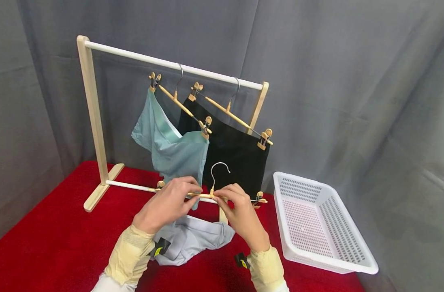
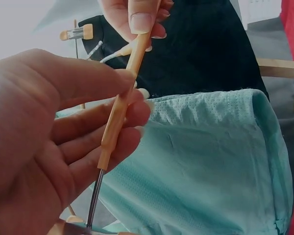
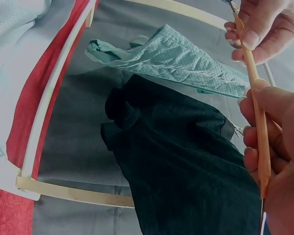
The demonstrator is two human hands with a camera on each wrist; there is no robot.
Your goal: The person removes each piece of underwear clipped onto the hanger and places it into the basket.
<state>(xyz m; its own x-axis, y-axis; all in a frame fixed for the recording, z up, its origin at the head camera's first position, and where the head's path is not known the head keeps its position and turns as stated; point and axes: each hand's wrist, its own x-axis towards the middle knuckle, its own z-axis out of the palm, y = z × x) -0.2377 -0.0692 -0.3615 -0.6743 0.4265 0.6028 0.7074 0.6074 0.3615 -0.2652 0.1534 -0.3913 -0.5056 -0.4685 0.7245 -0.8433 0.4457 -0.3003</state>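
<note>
A wooden clip hanger [image 1: 206, 196] is held level in front of the rack, its metal hook pointing up. My left hand [image 1: 171, 205] pinches its bar left of the hook, thumb on the near side and fingertips behind. Close to the hook on the other side, my right hand [image 1: 242, 213] pinches the same bar. Both hands also show on the bar [image 2: 120, 110] in the left wrist view. The hanger's clips [image 1: 259, 198] stick out beyond the hands. Below, pale grey-blue underpants [image 1: 203, 233] lie crumpled on the red cloth, partly hidden by my left wrist.
A wooden rack [image 1: 92, 109] with a white rail [image 1: 134, 52] stands behind. Teal underpants [image 1: 171, 140] and a black garment [image 1: 229, 150] hang from it on clip hangers. A white perforated basket [image 1: 280, 227] sits at the right on the red cloth [image 1: 61, 243].
</note>
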